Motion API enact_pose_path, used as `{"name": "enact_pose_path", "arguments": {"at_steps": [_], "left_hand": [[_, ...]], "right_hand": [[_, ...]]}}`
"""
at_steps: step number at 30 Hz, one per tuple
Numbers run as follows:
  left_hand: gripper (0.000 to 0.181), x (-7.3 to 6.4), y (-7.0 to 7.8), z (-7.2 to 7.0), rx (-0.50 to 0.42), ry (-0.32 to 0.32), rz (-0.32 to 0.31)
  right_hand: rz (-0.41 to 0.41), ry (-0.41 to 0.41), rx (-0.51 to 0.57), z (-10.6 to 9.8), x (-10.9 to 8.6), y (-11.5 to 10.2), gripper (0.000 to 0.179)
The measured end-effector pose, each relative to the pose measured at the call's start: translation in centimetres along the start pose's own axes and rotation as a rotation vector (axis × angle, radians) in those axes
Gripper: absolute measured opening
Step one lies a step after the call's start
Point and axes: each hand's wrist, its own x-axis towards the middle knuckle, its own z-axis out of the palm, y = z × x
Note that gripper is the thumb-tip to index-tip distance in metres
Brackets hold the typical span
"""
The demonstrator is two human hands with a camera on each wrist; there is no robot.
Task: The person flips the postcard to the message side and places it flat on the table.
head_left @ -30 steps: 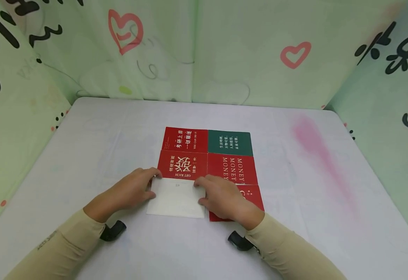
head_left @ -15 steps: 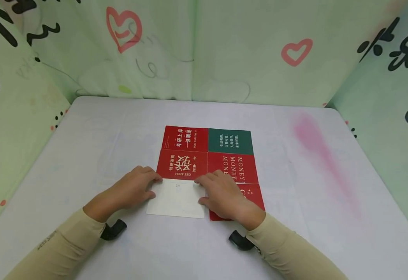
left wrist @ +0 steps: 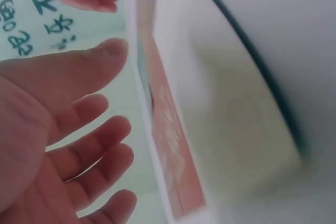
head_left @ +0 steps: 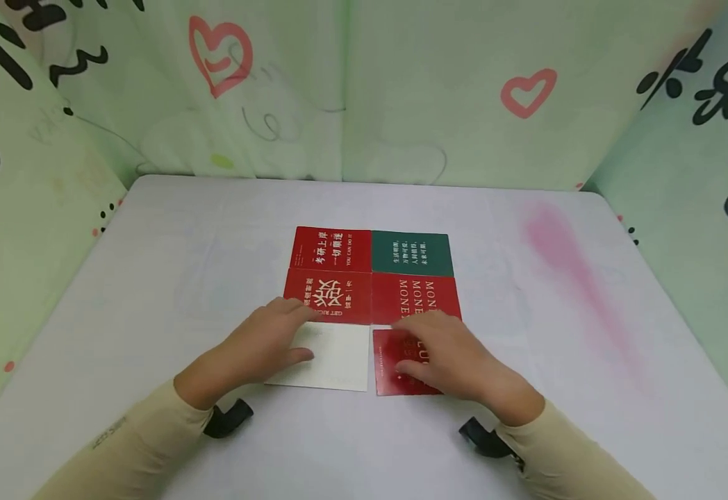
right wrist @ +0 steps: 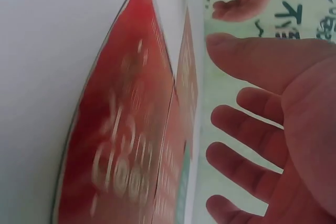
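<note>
Six-card layout aside, several printed cards lie in two columns on the table. My left hand point(head_left: 260, 347), fingers loose and empty, hovers over the left edge of the blank white card point(head_left: 335, 357) at the front left. In the left wrist view its fingers stand apart from that white card point(left wrist: 236, 114). My right hand point(head_left: 458, 361) is over the front-right red card point(head_left: 387, 354), covering part of its lettering. The right wrist view shows spread fingers off the red card point(right wrist: 121, 129). Behind lie two red cards, the character card point(head_left: 354, 298) and the MONEY card point(head_left: 385, 298).
At the back of the layout are another red card point(head_left: 308, 243) and a green card point(head_left: 414, 253). A white cloth point(head_left: 151, 278) with a pink stain covers the table. Green printed curtains point(head_left: 401, 104) enclose its back and sides. A dark wrist camera point(head_left: 229, 419) sits under the left wrist.
Both hands have let go of the white card's sides and come up. The right hand has moved right, over the front-right red card; the left has shifted slightly right. The cards stay in place.
</note>
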Motion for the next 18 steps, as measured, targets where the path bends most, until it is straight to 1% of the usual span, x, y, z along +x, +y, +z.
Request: {"name": "enact_pose_path", "arguments": {"at_steps": [2, 4, 7, 10, 14, 18], "left_hand": [[0.067, 0.6, 1.3, 0.1, 0.005, 0.001, 0.018], [0.071, 1.3, 2.7, 0.5, 0.020, -0.004, 0.047], [0.076, 2.4, 4.7, 1.5, 0.051, -0.021, 0.099], [0.081, 3.3, 6.4, 2.6, 0.097, -0.044, 0.153], [0.084, 4.1, 7.6, 3.9, 0.173, -0.076, 0.189], [0.082, 4.4, 8.0, 4.6, 0.215, -0.087, 0.194]], "right_hand": [[0.047, 0.007, -0.006, -0.5, -1.2, 1.1, 0.064], [0.085, 0.009, -0.015, -0.9, -2.4, 2.1, 0.067], [0.135, 0.003, -0.040, -1.2, -3.8, 3.3, 0.073], [0.157, -0.010, -0.063, -1.2, -4.7, 4.0, 0.078], [0.164, -0.025, -0.069, -1.0, -5.1, 4.4, 0.078], [0.165, -0.029, -0.070, -0.8, -5.3, 4.6, 0.079]]}}
